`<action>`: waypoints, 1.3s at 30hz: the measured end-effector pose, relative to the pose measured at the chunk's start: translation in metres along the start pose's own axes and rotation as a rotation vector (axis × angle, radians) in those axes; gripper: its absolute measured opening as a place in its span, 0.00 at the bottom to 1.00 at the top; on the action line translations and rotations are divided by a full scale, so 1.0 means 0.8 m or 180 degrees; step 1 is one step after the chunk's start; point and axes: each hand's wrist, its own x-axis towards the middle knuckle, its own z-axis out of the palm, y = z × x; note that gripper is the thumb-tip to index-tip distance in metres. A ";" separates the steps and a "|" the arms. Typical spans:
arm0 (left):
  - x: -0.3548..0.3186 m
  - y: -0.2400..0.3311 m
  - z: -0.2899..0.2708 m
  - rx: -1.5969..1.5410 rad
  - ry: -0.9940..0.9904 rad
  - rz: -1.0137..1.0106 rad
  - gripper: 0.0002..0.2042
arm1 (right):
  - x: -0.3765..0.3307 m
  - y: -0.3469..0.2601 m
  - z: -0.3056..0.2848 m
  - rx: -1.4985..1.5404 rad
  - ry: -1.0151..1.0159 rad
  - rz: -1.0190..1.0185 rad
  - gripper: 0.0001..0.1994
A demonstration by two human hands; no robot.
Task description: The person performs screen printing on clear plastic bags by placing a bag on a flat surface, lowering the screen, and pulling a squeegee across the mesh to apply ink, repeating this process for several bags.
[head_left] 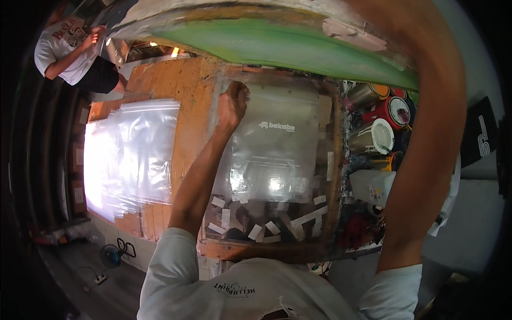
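Note:
A clear plastic bag (266,144) with white print lies flat on the glass-topped printing bed (218,184) before me. My left hand (233,104) is at the bag's far left corner, its fingers curled and pinched on the edge. Above the bed's far side a green-meshed printing screen (250,42) stands raised and tilted. My right arm reaches up along the right to the screen's frame, where the picture cuts off the hand.
Left of the bed, a stack of clear plastic bags (136,154) covers part of the wooden table (186,85). Several ink cans (386,112) and a white container (370,186) crowd the right side. Another person (74,53) stands at the far left. A small fan (111,256) is on the floor.

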 end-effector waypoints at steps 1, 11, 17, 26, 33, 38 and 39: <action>-0.001 0.006 -0.008 -0.0029 0.0122 -0.0139 0.05 | 0.014 0.002 -0.001 0.0085 -0.0554 0.0089 0.30; -0.086 -0.096 -0.288 -0.0814 0.2244 -0.0667 0.09 | 0.008 0.049 0.017 0.1386 -0.1002 0.0307 0.37; -0.134 -0.149 -0.494 -0.0115 0.2967 -0.0553 0.15 | -0.001 0.033 0.001 0.1452 -0.0868 0.0610 0.30; -0.216 -0.184 -0.561 0.3368 0.1546 -0.2186 0.33 | -0.016 0.069 0.041 0.1954 -0.0582 0.1294 0.27; -0.246 -0.143 -0.425 0.3196 0.1707 -0.2223 0.38 | -0.013 0.041 0.011 0.1400 -0.0806 0.1163 0.29; -0.248 -0.106 -0.368 0.3103 0.1967 -0.1398 0.40 | -0.019 0.029 -0.003 0.1350 -0.0969 0.0779 0.33; -0.251 -0.094 -0.353 0.3028 0.1873 -0.1199 0.41 | -0.022 0.026 -0.005 0.1309 -0.0945 0.0707 0.34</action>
